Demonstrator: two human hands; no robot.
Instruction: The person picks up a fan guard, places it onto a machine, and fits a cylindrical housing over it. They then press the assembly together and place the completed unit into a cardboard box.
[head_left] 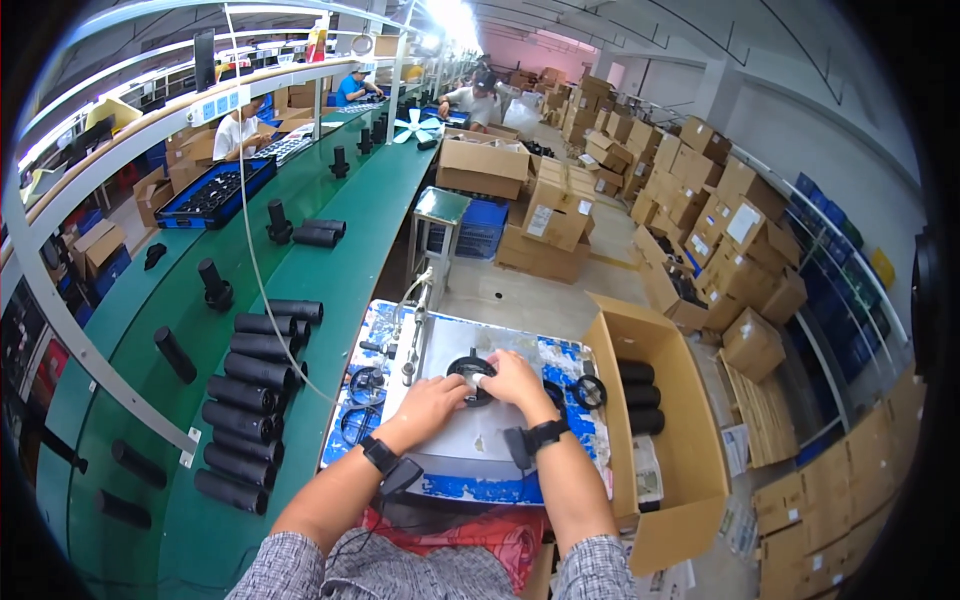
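A black ring-shaped plastic part (457, 366) with a light centre lies on the grey metal plate (455, 335) of the worktable before me. My left hand (433, 404) grips its near left side with the fingertips. From the right, my right hand (514, 381) holds the same part, thumb and fingers bent over it. My fingers cover part of its middle. Left of the plate stands a metal fixture with a lever (411, 345). Beside it, on the blue and white table edge, lie black spoked rings (362, 424). Another black ring (589, 391) rests right of my right hand.
At left, a green conveyor bench (345, 270) carries several black tubes (240, 423) in a row. An open cardboard box (690, 440) with black tubes in it stands at my right. A small stool (441, 207) and stacked cartons (560, 200) are ahead. Co-workers sit farther along the bench.
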